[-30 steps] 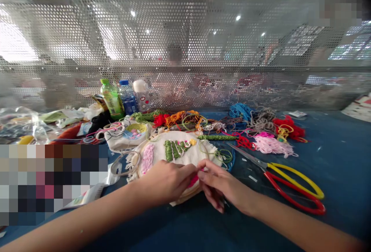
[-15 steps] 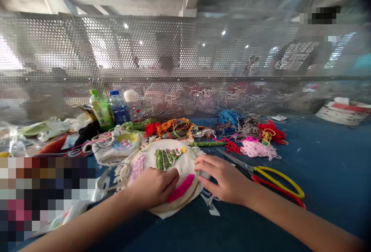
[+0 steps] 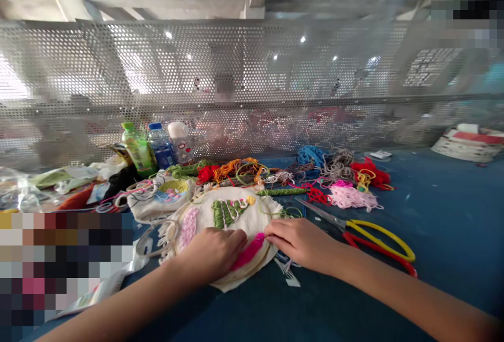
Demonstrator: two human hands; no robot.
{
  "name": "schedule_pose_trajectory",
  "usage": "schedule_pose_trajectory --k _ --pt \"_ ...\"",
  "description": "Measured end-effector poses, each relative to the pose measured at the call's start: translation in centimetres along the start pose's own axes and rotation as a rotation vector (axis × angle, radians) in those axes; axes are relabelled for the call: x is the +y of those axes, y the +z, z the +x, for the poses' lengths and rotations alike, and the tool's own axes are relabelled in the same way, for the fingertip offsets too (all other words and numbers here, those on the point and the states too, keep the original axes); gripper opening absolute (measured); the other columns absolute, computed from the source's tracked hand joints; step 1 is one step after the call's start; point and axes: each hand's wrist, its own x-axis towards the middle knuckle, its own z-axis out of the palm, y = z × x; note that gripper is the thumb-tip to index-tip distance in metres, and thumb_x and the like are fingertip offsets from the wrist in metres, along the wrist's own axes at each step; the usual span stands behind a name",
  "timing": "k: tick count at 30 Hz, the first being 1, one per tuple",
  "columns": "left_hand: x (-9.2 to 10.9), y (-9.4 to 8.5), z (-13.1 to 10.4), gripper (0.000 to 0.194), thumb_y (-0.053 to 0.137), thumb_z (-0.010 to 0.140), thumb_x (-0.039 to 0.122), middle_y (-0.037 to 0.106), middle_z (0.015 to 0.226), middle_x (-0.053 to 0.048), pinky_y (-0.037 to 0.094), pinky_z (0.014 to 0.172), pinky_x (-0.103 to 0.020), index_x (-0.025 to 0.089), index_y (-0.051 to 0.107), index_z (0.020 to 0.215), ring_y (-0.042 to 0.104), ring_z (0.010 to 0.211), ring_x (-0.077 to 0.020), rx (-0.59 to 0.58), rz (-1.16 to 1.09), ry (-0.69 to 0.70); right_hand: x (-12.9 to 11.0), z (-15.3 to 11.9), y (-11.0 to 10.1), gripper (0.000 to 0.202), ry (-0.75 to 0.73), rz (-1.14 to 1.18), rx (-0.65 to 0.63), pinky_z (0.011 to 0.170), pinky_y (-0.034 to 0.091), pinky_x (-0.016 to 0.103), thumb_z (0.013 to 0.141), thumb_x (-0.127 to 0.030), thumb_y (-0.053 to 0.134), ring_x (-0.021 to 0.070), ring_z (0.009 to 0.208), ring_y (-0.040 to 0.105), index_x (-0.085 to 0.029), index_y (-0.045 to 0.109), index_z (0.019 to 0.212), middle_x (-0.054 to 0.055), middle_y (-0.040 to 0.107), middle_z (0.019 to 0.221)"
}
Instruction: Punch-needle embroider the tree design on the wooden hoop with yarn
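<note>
An embroidery hoop (image 3: 240, 211) with cream cloth lies on the blue table. Its cloth bears a green yarn tree with a yellow top, a pale pink patch at left, and a bright pink band (image 3: 249, 253). My left hand (image 3: 220, 250) rests on the lower part of the cloth, fingers curled closed at the left end of that band; what they hold, if anything, is hidden. At the band's right end, by the hoop's edge, the fingers of my right hand (image 3: 293, 239) are pinched together. Anything between them is too small to make out.
Large scissors (image 3: 378, 237) with yellow and red handles lie right of my right hand. Behind the hoop are heaps of coloured yarn (image 3: 236, 171). Bottles (image 3: 137, 148) stand at back left, near a second embroidered piece (image 3: 159, 203). A perforated metal screen (image 3: 220, 69) rises behind.
My right hand's fingers have closed from a spread pose into a pinch at the pink band's end. My left hand has shifted slightly right and stays curled.
</note>
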Motion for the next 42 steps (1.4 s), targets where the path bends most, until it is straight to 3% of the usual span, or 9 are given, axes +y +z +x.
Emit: schedule_pose_trajectory --k 6,12,18,25,32,37,42 --pt "0.6 0.5 -0.2 0.021 0.036 0.098 0.022 0.064 0.069 -0.002 0.044 0.052 -0.03 0.018 0.054 0.089 0.062 0.057 -0.0191 0.05 -0.045 0.017 -1.2 -0.2 0.5 0.023 -0.013 -0.068 0.001 0.069 0.04 0.027 0.099 -0.026 0.042 0.0167 0.082 0.064 -0.019 0.063 0.102 0.004 0.069 0.09" --pt "0.6 0.9 -0.2 0.031 0.03 0.101 0.027 0.062 0.064 0.0 0.04 0.051 -0.027 0.019 0.053 0.082 0.06 0.054 -0.0161 0.077 -0.06 -0.049 -1.1 -0.6 -1.1 0.02 0.191 -0.214 -0.008 0.054 0.027 0.028 0.093 -0.028 0.047 0.0139 0.059 0.059 -0.02 0.061 0.081 0.0 0.067 0.069" --pt "0.8 0.8 -0.3 0.03 0.029 0.101 0.025 0.063 0.066 -0.001 0.042 0.051 -0.028 0.019 0.054 0.085 0.061 0.055 -0.0175 0.034 -0.056 -0.047 -0.3 -0.8 -1.5 0.021 0.111 -0.179 -0.041 0.059 0.031 0.027 0.094 -0.02 0.043 0.0139 0.068 0.061 -0.018 0.057 0.078 0.002 0.068 0.076" --pt "1.0 0.6 -0.5 0.019 0.037 0.096 0.02 0.065 0.069 -0.001 0.044 0.051 -0.028 0.019 0.054 0.087 0.062 0.056 -0.0184 0.016 -0.058 0.033 -2.2 -0.7 -0.3 0.022 0.042 -0.141 -0.026 0.062 0.035 0.026 0.097 -0.023 0.041 0.0142 0.072 0.063 -0.019 0.059 0.085 0.002 0.069 0.081" --pt "0.9 0.9 -0.5 0.014 0.041 0.092 0.016 0.063 0.066 -0.001 0.042 0.052 -0.026 0.019 0.052 0.084 0.06 0.055 -0.0165 0.066 -0.059 0.011 -2.5 -0.7 -1.8 0.022 0.181 -0.22 0.026 0.058 0.031 0.028 0.093 -0.025 0.045 0.0154 0.066 0.063 -0.019 0.062 0.08 0.003 0.07 0.075" --pt "0.6 1.2 -0.7 0.017 0.038 0.094 0.016 0.062 0.065 -0.001 0.04 0.05 -0.027 0.02 0.052 0.085 0.058 0.053 -0.0167 0.108 -0.053 0.011 -2.2 -0.8 -2.2 0.022 0.086 -0.193 -0.029 0.056 0.031 0.028 0.094 -0.018 0.043 0.0148 0.065 0.062 -0.018 0.06 0.079 0.002 0.068 0.072" --pt "0.5 1.4 -0.8 0.018 0.035 0.096 0.017 0.063 0.066 -0.001 0.039 0.049 -0.027 0.02 0.051 0.089 0.057 0.052 -0.0173 0.142 -0.064 0.026 -2.0 -0.7 -1.5 0.022 0.032 -0.147 -0.052 0.057 0.034 0.026 0.096 -0.021 0.043 0.015 0.067 0.064 -0.018 0.058 0.08 0.002 0.068 0.075"
